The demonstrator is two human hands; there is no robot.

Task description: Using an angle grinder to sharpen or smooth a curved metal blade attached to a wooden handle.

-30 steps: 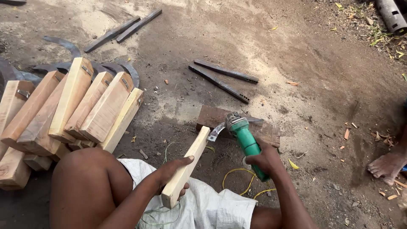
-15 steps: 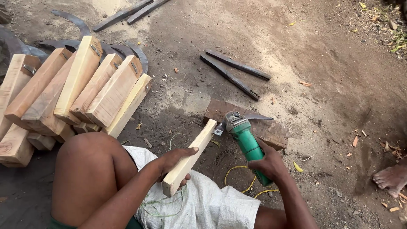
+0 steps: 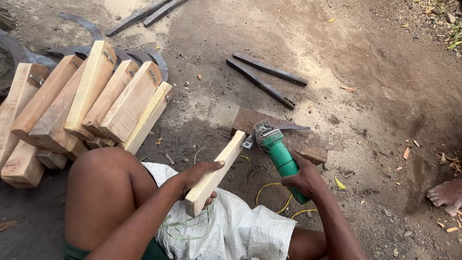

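Note:
My left hand (image 3: 198, 177) grips the near end of a pale wooden handle blank (image 3: 219, 169), which slants up to the right. Its far end rests on a dark wooden block (image 3: 298, 137) lying on the dirt. My right hand (image 3: 304, 179) holds a green angle grinder (image 3: 278, 153) by its body. The grinder's head and disc sit right against the far end of the blank, over the block. A yellow cord (image 3: 269, 195) trails from the grinder toward me.
A pile of similar wooden blanks (image 3: 86, 103) leans at the left, over curved metal blades (image 3: 79, 24). Two dark metal bars (image 3: 267, 77) lie beyond the block, two more (image 3: 144, 12) at the top. Another person's bare foot (image 3: 445, 195) shows at the right edge. My knee (image 3: 103, 183) and a white cloth (image 3: 231, 231) fill the foreground.
The view has tilted slightly, so everything sits a bit lower and left in frame. Both hands keep their grips, and the grinder head stays at the blank's far end.

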